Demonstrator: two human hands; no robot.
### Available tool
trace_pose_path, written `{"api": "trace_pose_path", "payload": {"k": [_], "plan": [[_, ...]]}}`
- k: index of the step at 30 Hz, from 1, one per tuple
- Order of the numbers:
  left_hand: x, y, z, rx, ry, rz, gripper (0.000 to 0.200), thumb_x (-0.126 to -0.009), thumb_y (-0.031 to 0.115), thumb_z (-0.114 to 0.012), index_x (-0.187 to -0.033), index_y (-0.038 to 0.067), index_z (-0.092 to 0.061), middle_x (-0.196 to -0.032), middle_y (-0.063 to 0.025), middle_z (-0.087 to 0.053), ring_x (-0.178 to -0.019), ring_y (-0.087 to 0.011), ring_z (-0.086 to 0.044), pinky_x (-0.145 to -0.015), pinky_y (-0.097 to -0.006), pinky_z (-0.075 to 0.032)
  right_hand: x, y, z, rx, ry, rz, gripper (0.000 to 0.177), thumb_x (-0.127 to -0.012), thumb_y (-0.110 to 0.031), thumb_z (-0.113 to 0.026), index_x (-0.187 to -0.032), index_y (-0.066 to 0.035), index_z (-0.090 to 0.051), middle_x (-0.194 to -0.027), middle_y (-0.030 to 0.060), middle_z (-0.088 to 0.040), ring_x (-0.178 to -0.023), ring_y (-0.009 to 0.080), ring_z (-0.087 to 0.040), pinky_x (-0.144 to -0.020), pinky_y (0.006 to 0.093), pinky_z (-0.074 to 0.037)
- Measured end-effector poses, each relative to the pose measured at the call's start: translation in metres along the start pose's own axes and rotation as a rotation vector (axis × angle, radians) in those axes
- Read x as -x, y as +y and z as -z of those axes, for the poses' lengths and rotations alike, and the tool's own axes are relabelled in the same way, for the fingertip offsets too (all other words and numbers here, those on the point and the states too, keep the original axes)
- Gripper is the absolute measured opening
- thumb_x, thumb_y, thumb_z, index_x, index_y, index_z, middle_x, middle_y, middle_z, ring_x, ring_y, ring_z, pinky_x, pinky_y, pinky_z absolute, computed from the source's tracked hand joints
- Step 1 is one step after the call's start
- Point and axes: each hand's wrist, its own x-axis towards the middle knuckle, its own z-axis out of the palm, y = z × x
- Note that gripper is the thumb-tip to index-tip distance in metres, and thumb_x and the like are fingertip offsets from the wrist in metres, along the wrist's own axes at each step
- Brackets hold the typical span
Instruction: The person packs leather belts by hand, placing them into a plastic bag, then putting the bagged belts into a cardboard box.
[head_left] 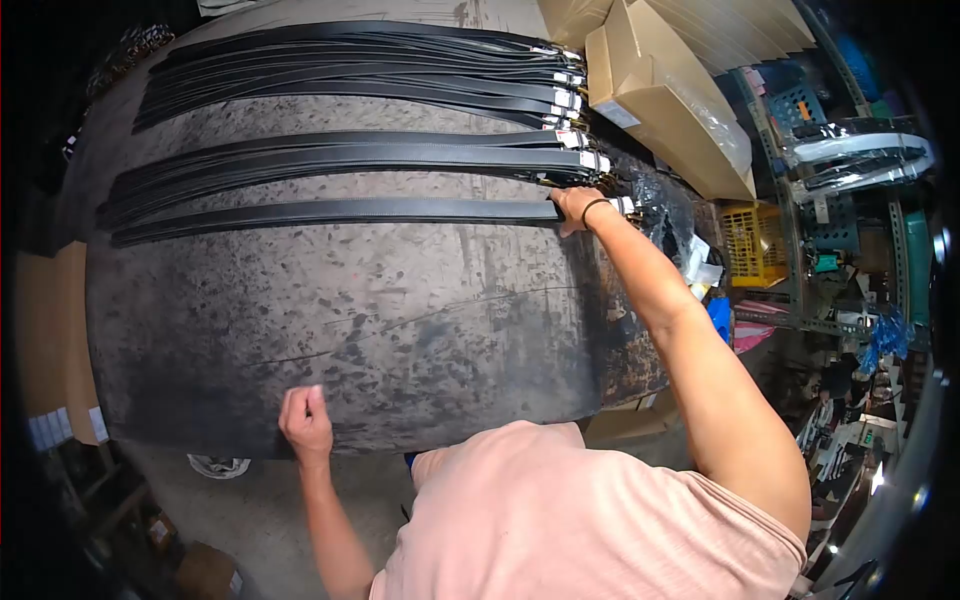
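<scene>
My right hand [575, 208] is closed around the buckle end of a bundle of black belts [370, 210], the nearest row on the table. White tags and metal show just beyond its fingers. Behind it lies a second stack of black belts [350, 158], with white tags at the right end. A wider stack of belts [350, 65] is spread along the far side. My left hand [308, 425] is curled into a fist over the table's front edge, thumb up, with nothing visible in it.
The dark, scuffed table [360, 320] stretches under both hands. Cardboard boxes [660, 95] stand at the back right, beside clear plastic wrap [660, 205]. A yellow basket [752, 245] and metal shelving lie farther right. Another cardboard box [50, 340] stands at the left edge.
</scene>
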Motion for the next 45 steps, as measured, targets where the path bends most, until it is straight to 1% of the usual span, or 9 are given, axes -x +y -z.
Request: {"api": "trace_pose_path", "payload": {"k": [7,13,16,19,26,31,34,41,45], "plan": [[-0.117,0.055,-0.088,0.041,-0.227,-0.339,0.016,-0.079,0.012,-0.074,-0.084,0.002,-0.062,-0.089,-0.0119,-0.063,-0.083,-0.0338,-0.059,-0.071,-0.0408,-0.048,-0.019,0.02,-0.027,-0.086,0.092,0.148,0.042,-0.066,-0.025,-0.074,-0.102,-0.006,-0.064,-0.109,0.0162,-0.065,-0.101,0.036,-0.063,-0.083,0.0447,-0.053],[-0.178,0.109,-0.196,-0.077,-0.357,-0.588,0.091,-0.064,0.041,-0.083,-0.141,0.015,-0.042,-0.14,-0.0149,-0.044,-0.132,-0.0378,-0.037,-0.106,-0.0524,-0.033,0.048,0.005,0.023,-0.181,0.165,0.121,0.041,-0.068,-0.021,-0.073,-0.105,-0.008,-0.063,-0.092,0.0196,-0.069,-0.092,0.0396,-0.065,-0.081,0.0472,-0.053],[-0.191,0.123,-0.22,-0.118,-0.482,-0.611,0.1,-0.063,0.039,-0.083,-0.147,0.022,-0.033,-0.138,-0.0147,-0.046,-0.132,-0.0349,-0.039,-0.108,-0.055,-0.029,0.095,-0.006,0.052,-0.349,0.214,0.185,0.038,-0.069,-0.017,-0.071,-0.103,-0.004,-0.058,-0.082,0.0203,-0.067,-0.082,0.0395,-0.065,-0.074,0.0469,-0.051],[-0.206,0.09,-0.213,-0.062,-0.513,-0.657,0.069,-0.066,0.013,-0.08,-0.129,0.014,-0.051,-0.116,-0.0116,-0.062,-0.109,-0.0314,-0.059,-0.096,-0.0431,-0.046,0.145,-0.017,0.074,-0.667,0.257,0.293,0.038,-0.07,-0.02,-0.075,-0.096,0.0,-0.057,-0.072,0.0166,-0.063,-0.069,0.0329,-0.063,-0.066,0.0416,-0.048],[-0.239,-0.035,-0.016,-0.411,-0.527,-0.639,0.06,-0.055,-0.001,-0.074,-0.112,0.004,-0.057,-0.107,-0.0162,-0.063,-0.102,-0.037,-0.06,-0.088,-0.0418,-0.049,0.241,-0.02,0.05,-0.888,0.24,0.385,0.045,-0.086,-0.045,-0.063,-0.085,0.0,-0.062,-0.064,0.0049,-0.052,-0.06,0.0125,-0.047,-0.053,0.0316,-0.037],[-0.216,-0.125,0.135,-0.703,-0.548,-0.634,0.056,-0.053,-0.008,-0.064,-0.108,-0.002,-0.056,-0.102,-0.0203,-0.062,-0.101,-0.0418,-0.057,-0.09,-0.046,-0.047,0.26,-0.017,-0.043,-0.527,0.307,0.11,0.046,-0.081,-0.047,-0.068,-0.095,-0.004,-0.057,-0.082,0.0191,-0.062,-0.08,0.0411,-0.06,-0.068,0.0479,-0.046],[-0.19,-0.162,0.186,-0.759,-0.531,-0.624,0.055,-0.053,-0.007,-0.062,-0.108,-0.003,-0.056,-0.1,-0.0212,-0.061,-0.099,-0.0423,-0.057,-0.09,-0.0464,-0.047,0.252,-0.034,-0.101,-0.475,0.408,0.096,0.043,-0.083,-0.046,-0.065,-0.09,-0.005,-0.054,-0.079,0.018,-0.06,-0.081,0.0395,-0.059,-0.069,0.0472,-0.045],[-0.102,-0.186,0.189,-1.018,-0.353,-0.339,0.049,-0.055,0.002,-0.074,-0.099,0.004,-0.052,-0.092,-0.0149,-0.053,-0.093,-0.0363,-0.053,-0.081,-0.044,-0.044,0.237,-0.095,-0.186,-0.271,0.608,-0.03,0.037,-0.083,-0.046,-0.064,-0.091,-0.011,-0.055,-0.083,0.0082,-0.053,-0.078,0.0285,-0.053,-0.07,0.0407,-0.039],[-0.059,-0.177,0.146,-0.96,-0.372,0.042,0.063,-0.062,0.026,-0.085,-0.113,0.008,-0.051,-0.111,-0.0121,-0.055,-0.114,-0.0336,-0.05,-0.104,-0.0537,-0.033,0.223,-0.115,-0.188,-0.255,0.531,-0.097,0.041,-0.083,-0.049,-0.064,-0.095,-0.01,-0.057,-0.087,0.0092,-0.054,-0.082,0.0294,-0.053,-0.073,0.0411,-0.04]]}}
